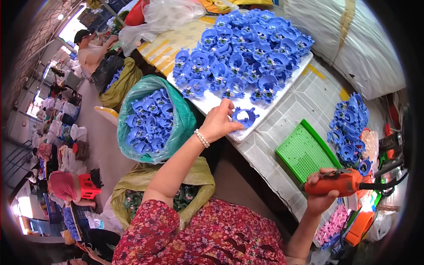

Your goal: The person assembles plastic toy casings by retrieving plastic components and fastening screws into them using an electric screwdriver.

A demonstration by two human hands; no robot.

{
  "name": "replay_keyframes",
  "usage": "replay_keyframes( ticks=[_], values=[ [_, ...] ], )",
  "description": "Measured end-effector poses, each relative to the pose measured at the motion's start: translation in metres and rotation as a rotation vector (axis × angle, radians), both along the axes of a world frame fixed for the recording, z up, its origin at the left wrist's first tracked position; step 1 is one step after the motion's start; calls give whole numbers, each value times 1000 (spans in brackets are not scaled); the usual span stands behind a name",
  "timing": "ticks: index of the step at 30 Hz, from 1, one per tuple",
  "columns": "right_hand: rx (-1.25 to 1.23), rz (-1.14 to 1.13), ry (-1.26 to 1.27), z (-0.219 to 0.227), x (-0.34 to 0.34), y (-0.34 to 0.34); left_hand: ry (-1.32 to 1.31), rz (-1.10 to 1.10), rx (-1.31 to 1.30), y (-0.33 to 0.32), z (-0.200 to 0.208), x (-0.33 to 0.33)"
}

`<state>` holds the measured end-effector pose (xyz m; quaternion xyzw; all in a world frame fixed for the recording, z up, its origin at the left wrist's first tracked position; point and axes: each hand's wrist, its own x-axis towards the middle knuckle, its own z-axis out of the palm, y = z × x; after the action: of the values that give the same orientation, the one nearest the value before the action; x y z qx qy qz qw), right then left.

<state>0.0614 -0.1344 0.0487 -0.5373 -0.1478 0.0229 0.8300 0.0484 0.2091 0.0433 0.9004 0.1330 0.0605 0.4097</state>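
Note:
My left hand (218,120), with a pearl bracelet at the wrist, reaches to the near edge of a white board (247,132). Its thumb and fingers close around the left side of a blue plastic ring-shaped part (246,117) with small lugs. Beyond it, a big heap of similar blue parts (247,51) covers most of the board, with small green and white bits among them. At the right, my right hand (321,194) is wrapped round an orange hand-held power tool (338,183); a dark cord or arm runs from its right end.
A green perforated tray (307,148) lies on the grey table (265,154), beside more blue parts (349,123). A teal bag (185,117) of blue parts and an olive sack (201,176) stand left of the table. Pink pieces (331,225) sit lower right. Another person (90,55) sits far left.

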Motion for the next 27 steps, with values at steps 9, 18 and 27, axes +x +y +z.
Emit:
replay_keyframes(
  ticks=[9, 18, 27],
  values=[
    [-48, -27, 28, 5, -3, -6, 7, -180, 24, -6, 1, 3],
    [19, 58, -5, 7, 26, -3, -17, -56, -816, -31, 7, -3],
    [41, 24, -32, -24, 56, 7, 237, -97, -1555, -116, -24, -38]
  ],
)
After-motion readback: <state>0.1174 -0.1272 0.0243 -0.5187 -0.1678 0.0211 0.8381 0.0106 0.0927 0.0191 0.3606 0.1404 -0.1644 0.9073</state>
